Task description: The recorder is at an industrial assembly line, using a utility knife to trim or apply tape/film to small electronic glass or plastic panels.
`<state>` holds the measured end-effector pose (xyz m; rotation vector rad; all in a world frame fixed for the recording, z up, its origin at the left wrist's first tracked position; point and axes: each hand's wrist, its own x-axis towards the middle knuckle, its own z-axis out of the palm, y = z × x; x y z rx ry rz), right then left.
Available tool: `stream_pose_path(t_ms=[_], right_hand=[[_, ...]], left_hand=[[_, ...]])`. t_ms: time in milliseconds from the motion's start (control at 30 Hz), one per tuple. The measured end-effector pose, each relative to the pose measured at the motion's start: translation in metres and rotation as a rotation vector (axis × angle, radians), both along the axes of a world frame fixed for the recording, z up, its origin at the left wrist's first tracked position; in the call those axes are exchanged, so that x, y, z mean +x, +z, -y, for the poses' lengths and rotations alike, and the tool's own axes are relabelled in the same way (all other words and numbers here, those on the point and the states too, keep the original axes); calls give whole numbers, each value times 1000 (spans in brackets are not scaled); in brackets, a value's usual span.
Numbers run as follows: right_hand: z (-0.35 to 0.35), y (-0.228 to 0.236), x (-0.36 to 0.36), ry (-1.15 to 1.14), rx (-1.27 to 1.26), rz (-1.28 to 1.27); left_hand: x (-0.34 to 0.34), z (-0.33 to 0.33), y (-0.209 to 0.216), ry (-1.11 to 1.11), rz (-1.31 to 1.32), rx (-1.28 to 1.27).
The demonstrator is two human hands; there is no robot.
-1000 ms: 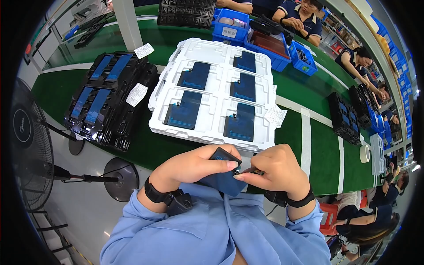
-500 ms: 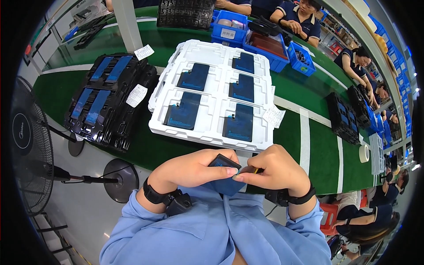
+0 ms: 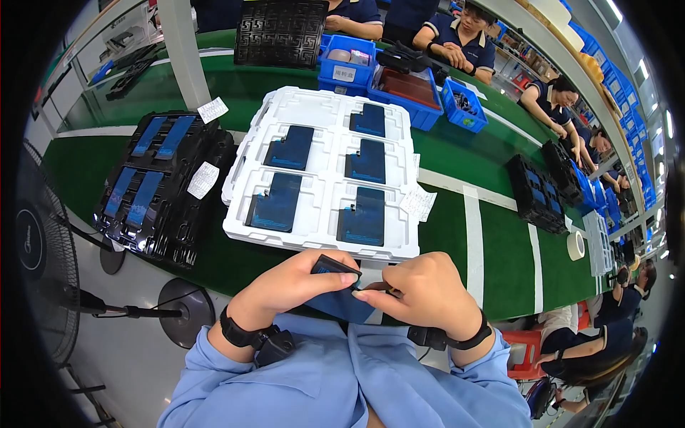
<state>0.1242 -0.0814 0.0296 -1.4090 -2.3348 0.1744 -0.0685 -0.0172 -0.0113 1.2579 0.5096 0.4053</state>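
My left hand [image 3: 298, 284] is closed around a flat dark battery [image 3: 335, 267], its thumb lying across the near face. Bluish film shows on the battery below the thumb. At its right edge, my right hand [image 3: 432, 294] pinches with thumb and curled forefinger; what lies between those fingertips is too small to make out. Just beyond both hands is a white moulded tray [image 3: 325, 140] holding several L-shaped dark blue batteries [image 3: 362, 216]. One pocket, at the far left, has no battery in it.
To the left, stacked black trays [image 3: 153, 196] carry narrow blue pieces and paper slips. Blue bins [image 3: 457, 107] line the far side, where co-workers sit. More black trays [image 3: 535, 192] and a tape roll [image 3: 575, 246] lie right. A fan [image 3: 36, 242] stands at left.
The view has shifted, so the trays appear lower and further left. My hands stay together at the battery. The yellow bit seen by the right fingers earlier is out of sight.
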Motion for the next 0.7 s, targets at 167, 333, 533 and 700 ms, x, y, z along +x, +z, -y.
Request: stream_pose_path(t_ms=[167, 333, 533, 700], right_hand=[[2, 1, -3, -29, 50, 27], [0, 1, -3, 44, 136, 85], [-5, -15, -5, 67, 374, 116], [-11, -26, -1, 92, 511, 97]], left_hand=[[-1, -1, -2, 34, -16, -13], [-1, -2, -1, -29, 21, -71], [0, 3, -6, 144, -16, -63], [3, 2, -10, 150, 65, -142]])
